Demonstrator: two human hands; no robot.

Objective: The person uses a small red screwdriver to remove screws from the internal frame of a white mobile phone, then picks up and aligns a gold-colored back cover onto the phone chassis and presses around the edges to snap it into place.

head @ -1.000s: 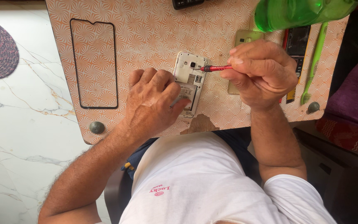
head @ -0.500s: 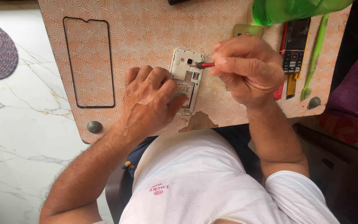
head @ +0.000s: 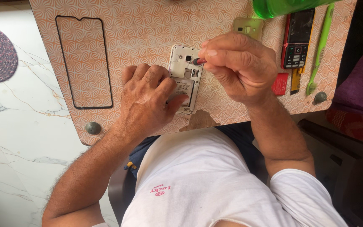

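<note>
- Head view: a white, back-opened mobile phone is lying face down near the front edge of the small orange-and-cream patterned work board, its inner parts showing.
- The person's left hand is lying flat over the phone's lower left part, fingers together and pressing down, with the thumb stretching across the phone's lower middle; it is pinning the phone to the board rather than wrapping around it.
- The right hand is hovering just right of the phone's top, its fingers pinching closed on a thin red-handled tool; only the tool's short red end is showing beyond the fingertips, and it is pointing at the phone's upper right corner beside the camera hole.
- So the phone is sitting between the two hands, covered from the left and approached from the right.
- A thin black rectangular phone frame is lying flat on the board, well to the left of the left hand.
- Behind the right hand, a pale green phone cover is peeking out.
- Further right, a red-and-black keypad phone, a small red card and a green toothbrush are lying on the board.
- A green plastic bottle is crossing the top edge.
</note>
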